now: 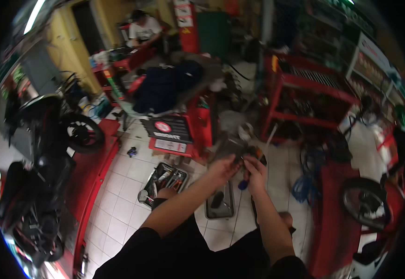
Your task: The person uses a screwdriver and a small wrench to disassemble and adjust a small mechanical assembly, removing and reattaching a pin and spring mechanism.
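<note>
Out in front of me, my left hand (225, 169) and my right hand (255, 173) are close together, fingertips almost meeting. The left fingers are pinched, but blur hides what is between them. My right hand is closed around a slim object with a blue end (243, 185) that points down; its kind is too blurred to tell. Below the hands, a grey tray (232, 211) on the floor holds a dark rounded piece (218, 199). To the left of my left forearm lies an open black tool tray (184, 185) with several hand tools in it.
A motorcycle (39, 153) stands by a red lift platform (91, 181) at left. Another red platform (335, 209) and a wheel (364, 203) are at right, near blue hose (305, 188). Red tool carts (305, 83) stand ahead. A person (144, 30) sits at the back.
</note>
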`<state>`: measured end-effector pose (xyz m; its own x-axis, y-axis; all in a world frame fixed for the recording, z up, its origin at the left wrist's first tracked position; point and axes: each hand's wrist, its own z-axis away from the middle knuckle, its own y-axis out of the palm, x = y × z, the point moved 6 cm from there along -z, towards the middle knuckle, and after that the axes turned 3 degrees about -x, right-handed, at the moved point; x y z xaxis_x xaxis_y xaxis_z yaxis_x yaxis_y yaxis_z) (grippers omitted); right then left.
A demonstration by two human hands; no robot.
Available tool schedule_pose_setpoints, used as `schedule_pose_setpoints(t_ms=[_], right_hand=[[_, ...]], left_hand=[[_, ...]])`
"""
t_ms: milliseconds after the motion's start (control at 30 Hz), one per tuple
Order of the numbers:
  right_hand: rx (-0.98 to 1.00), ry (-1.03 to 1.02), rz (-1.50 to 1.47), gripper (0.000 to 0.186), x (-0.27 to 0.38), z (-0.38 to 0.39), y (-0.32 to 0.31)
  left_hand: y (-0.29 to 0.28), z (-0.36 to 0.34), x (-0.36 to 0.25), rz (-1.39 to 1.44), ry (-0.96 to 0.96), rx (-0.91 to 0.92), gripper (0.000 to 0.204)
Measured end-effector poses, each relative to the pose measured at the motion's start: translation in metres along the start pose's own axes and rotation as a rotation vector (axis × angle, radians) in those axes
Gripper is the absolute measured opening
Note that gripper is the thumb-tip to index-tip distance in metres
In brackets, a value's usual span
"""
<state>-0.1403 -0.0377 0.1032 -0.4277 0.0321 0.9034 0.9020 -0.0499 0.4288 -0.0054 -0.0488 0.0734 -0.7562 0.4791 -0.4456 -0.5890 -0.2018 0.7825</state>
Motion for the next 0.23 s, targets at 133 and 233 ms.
schedule_pose_setpoints(t_ms=[133,233], right_hand=[[-0.021,0.092,-0.108,0.015,-0.014,-0.019,-0.039],[0.049,0.148,-0.137,0.021,-0.032,-0.019,-0.050]], left_hand=[[0.006,-0.032,0.014,-0.218,0.042,0.196,0.027],[-0.038,-0.054,0.042,-0.154,-0.013,0.244,0.038]])
